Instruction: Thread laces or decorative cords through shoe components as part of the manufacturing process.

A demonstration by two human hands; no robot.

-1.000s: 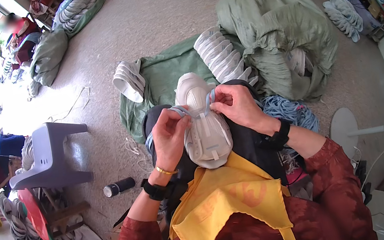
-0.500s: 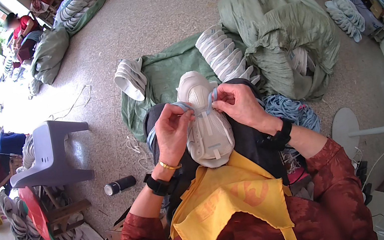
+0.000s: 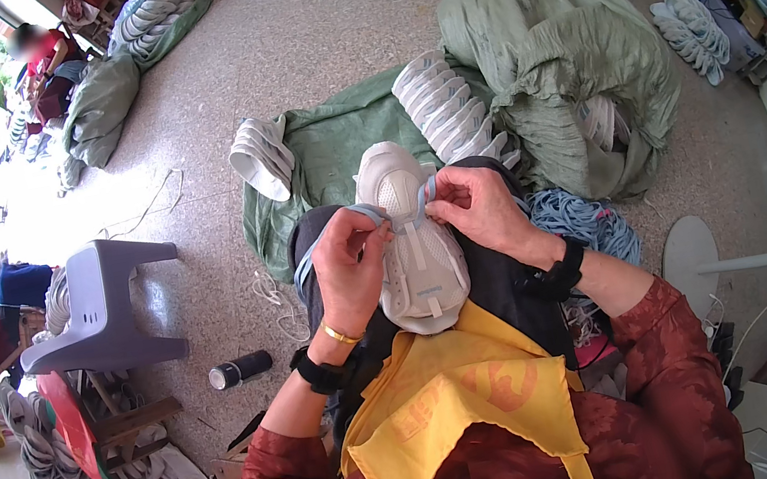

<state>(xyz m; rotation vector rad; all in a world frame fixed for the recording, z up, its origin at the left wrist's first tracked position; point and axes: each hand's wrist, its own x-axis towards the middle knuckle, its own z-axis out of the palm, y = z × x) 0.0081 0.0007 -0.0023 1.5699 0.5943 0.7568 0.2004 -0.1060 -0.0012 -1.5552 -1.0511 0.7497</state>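
Observation:
A white shoe upper [image 3: 423, 279] lies lengthwise on my lap, between my thighs. Across its middle runs a flat light-blue shoelace [image 3: 364, 210]. My left hand [image 3: 348, 250] pinches the lace at the left side of the upper, and a length of it trails over my left thigh. Thumb and finger of my right hand [image 3: 475, 209] grip the lace on the right side, where a short piece stands up. How the lace passes through the eyelets is partly hidden by my fingers.
Stacked white uppers [image 3: 448, 107] and a smaller stack [image 3: 262, 158] lie on a green cloth [image 3: 332, 116] ahead. A large green sack [image 3: 564, 47] and a blue lace bundle [image 3: 583, 221] are to the right. Leftward are a grey plastic chair [image 3: 101, 307], a black flask [image 3: 241, 370] and seated people.
My left hand has shifted slightly up and to the right, its wrist turning a little. My right hand and the upper stay nearly in place.

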